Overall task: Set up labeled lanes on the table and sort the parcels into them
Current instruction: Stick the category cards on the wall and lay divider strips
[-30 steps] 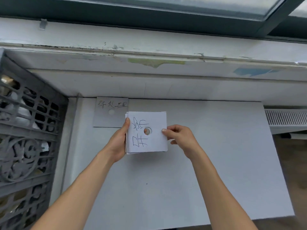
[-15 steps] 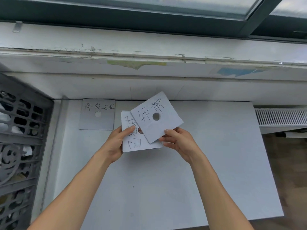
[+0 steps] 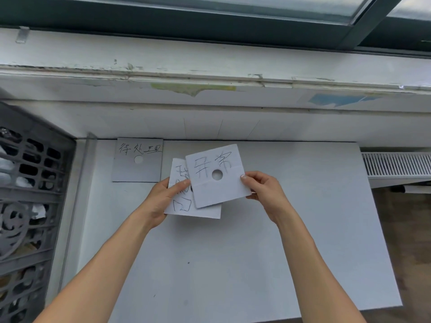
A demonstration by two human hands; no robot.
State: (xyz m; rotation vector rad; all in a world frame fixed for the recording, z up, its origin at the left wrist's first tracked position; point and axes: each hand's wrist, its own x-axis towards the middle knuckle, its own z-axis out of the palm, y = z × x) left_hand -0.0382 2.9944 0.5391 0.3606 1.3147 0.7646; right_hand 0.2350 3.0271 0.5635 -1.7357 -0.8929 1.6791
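One top card, right edge pinched by right fingers, overlaps lower card pinched by left fingers.

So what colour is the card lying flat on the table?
The card is grey, with dark handwriting and a round hole; head view.

Illumination: soft, even daylight from the window on the far side. The table is bright and free of glare. A faint shadow lies beneath the cards. Wide-angle distortion bows the sill toward the left and right edges. Handwriting at centre is sharp.
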